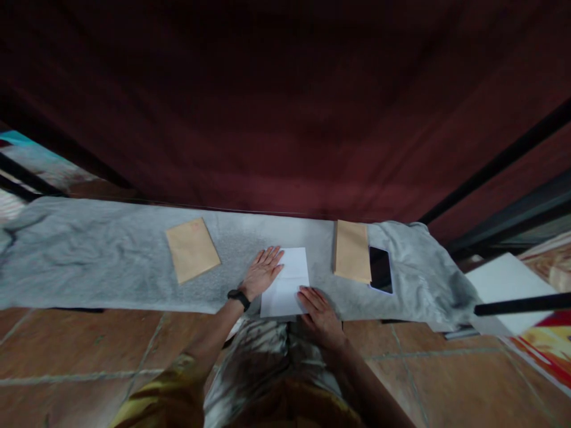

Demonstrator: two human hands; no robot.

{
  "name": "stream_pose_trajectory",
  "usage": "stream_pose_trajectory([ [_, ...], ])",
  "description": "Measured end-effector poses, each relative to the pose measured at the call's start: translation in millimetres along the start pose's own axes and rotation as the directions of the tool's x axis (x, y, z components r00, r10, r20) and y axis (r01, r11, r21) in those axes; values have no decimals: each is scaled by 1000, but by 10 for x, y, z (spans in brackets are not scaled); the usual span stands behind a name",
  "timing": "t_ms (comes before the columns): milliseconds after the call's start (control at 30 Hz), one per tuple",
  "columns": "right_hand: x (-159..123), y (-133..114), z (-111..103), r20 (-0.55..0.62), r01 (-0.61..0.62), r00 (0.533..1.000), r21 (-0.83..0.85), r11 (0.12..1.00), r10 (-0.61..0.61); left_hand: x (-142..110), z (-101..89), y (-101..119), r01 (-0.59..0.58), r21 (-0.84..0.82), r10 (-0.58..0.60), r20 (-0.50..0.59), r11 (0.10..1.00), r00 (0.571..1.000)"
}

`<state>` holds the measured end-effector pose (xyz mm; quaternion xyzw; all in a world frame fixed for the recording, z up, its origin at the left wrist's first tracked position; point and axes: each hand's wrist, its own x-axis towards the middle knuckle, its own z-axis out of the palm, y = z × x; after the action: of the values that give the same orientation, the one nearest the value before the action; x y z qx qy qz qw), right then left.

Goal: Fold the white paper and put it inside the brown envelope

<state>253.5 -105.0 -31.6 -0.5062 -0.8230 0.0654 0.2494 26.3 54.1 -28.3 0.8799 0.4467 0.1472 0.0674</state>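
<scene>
White paper [284, 297], its crease [293, 277] faint, lies partly hidden beneath flat, spread hands [259, 278] [325, 322].

Light is dim and soft, its source out of view. The dark red hanging fabric [285, 172] sinks almost to black at the top, while the white rectangular sheet of paper [285, 300] is the brightest patch near the middle, with no harsh glare. Faint, soft shadows fill the folds of the fuzzy grey cloth [241, 238]. Fine detail is smeared throughout; toward the lower right edge, the glossy red-and-yellow printed sheet [546, 351] looks blurred and stretched by wide-angle distortion
</scene>
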Motion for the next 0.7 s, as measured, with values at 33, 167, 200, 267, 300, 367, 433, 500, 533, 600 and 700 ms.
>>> stream_pose_trajectory([
  [33, -10, 15, 3, -1, -11, 1000, 7, 1000, 11, -55, -27, -40, 16, -10, -16, 5, 1000, 1000],
  [167, -41, 100, 12, -7, -51, 999, 44, 998, 51, -405, -175, -87, 21, -120, -14, 57, 993, 998],
  [200, -42, 125, 11, -1, -54, 999, 64, 996, 54, -517, -226, -70, 6, -160, 6, 77, 987, 997],
  [267, -35, 171, 6, 7, -62, 998, 113, 992, 61, -742, -333, -10, -44, -234, 74, 118, 971, 990],
  [300, -27, 189, 4, 5, -71, 997, 135, 988, 71, -846, -382, 26, -77, -263, 116, 137, 962, 984],
  [367, -9, 214, 5, -2, -89, 996, 170, 981, 90, -1015, -451, 100, -139, -292, 193, 164, 946, 967],
  [433, 4, 227, 11, -3, -98, 995, 196, 976, 100, -1116, -464, 155, -160, -283, 210, 155, 946, 965],
  [500, 7, 238, 19, 2, -100, 995, 216, 971, 102, -1147, -424, 183, -140, -261, 174, 114, 955, 978],
  [533, 7, 246, 21, 3, -100, 995, 225, 969, 102, -1143, -391, 187, -122, -257, 148, 86, 959, 985],
  [600, 7, 265, 22, -5, -108, 994, 245, 964, 112, -1112, -319, 180, -94, -278, 108, 34, 956, 994],
  [700, 33, 292, 18, -30, -132, 989, 277, 952, 146, -1046, -241, 160, -47, -367, 31, -50, 929, 998],
])
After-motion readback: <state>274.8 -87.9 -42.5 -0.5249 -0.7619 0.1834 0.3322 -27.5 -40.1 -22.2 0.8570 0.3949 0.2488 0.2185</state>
